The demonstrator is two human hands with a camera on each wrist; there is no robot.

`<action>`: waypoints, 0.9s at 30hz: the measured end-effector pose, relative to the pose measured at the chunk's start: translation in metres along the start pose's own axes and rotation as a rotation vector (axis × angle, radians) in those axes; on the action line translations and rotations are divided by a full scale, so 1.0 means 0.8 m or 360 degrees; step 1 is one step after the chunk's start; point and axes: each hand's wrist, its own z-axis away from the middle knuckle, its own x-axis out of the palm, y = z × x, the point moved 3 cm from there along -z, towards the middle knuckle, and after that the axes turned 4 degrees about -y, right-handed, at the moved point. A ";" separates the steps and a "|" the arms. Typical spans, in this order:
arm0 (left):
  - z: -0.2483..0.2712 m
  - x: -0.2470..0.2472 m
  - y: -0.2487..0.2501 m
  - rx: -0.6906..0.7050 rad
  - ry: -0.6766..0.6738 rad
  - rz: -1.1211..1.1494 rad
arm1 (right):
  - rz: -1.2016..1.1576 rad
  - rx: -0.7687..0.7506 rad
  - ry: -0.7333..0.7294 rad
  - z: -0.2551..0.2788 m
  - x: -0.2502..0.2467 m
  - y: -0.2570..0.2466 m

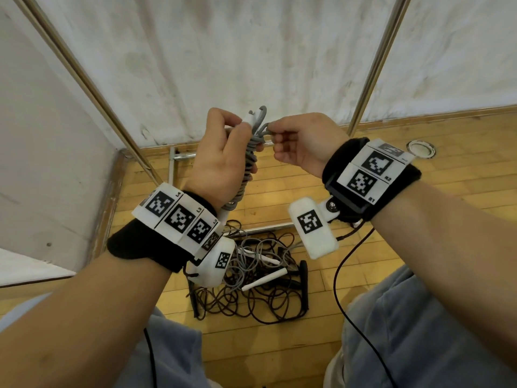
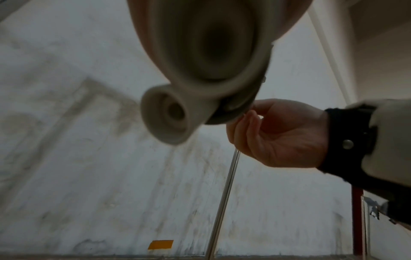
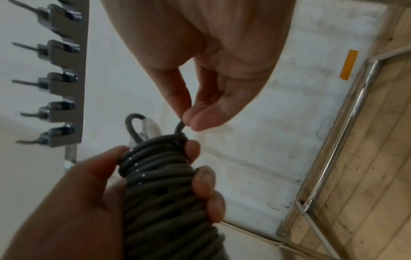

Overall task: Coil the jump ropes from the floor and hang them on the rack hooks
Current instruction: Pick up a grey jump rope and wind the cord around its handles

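Observation:
My left hand point(image 1: 223, 161) grips a grey jump rope point(image 1: 251, 158) wound tightly round its white handles, held upright at chest height; the right wrist view shows the same coil point(image 3: 160, 179) inside those fingers. A white handle tip point(image 3: 151, 127) and a small rope loop stick out of the top. My right hand point(image 1: 282, 133) pinches the rope's loose end point(image 3: 180, 127) between thumb and fingertips just above the coil. The rack hooks point(image 3: 57, 77) stand in a row up the left of the right wrist view. More ropes point(image 1: 251, 278) lie tangled on the floor below.
Two chrome rack poles point(image 1: 372, 68) slope up against a white wall, with a chrome base frame point(image 1: 181, 156) on the wooden floor. A round floor socket point(image 1: 420, 149) sits at the right. My knees in grey trousers point(image 1: 419, 331) frame the rope pile.

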 end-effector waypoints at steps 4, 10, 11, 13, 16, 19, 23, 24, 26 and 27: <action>-0.007 -0.005 -0.008 -0.0096 -0.0026 -0.0180 | -0.0003 -0.0063 -0.0045 0.003 0.013 0.009; -0.010 -0.008 -0.007 -0.0048 0.0030 -0.0259 | -0.0017 -0.0179 0.0000 0.006 0.025 0.013; -0.010 -0.008 -0.006 -0.0045 0.0030 -0.0274 | -0.0006 -0.0201 0.0023 0.006 0.025 0.014; -0.009 -0.007 -0.002 -0.0054 0.0029 -0.0313 | 0.0024 -0.0226 0.0062 0.004 0.025 0.015; -0.008 -0.004 -0.001 -0.0068 0.0047 -0.0385 | 0.0127 -0.0222 0.0093 -0.003 0.018 0.016; -0.007 -0.001 -0.003 -0.0030 0.0056 -0.0442 | 0.0319 -0.0201 0.0164 -0.010 0.011 0.017; -0.013 -0.008 -0.009 -0.0110 0.0025 -0.0266 | 0.0229 -0.0313 0.0124 -0.008 0.017 0.015; -0.014 -0.009 -0.011 -0.0127 -0.0017 -0.0241 | 0.0210 -0.0334 0.0110 -0.007 0.019 0.015; -0.015 -0.009 -0.012 -0.0132 -0.0116 -0.0172 | 0.0171 -0.0349 0.0100 -0.004 0.023 0.014; -0.014 -0.007 -0.013 -0.0127 -0.0156 -0.0154 | 0.0185 -0.0350 0.0114 -0.003 0.024 0.013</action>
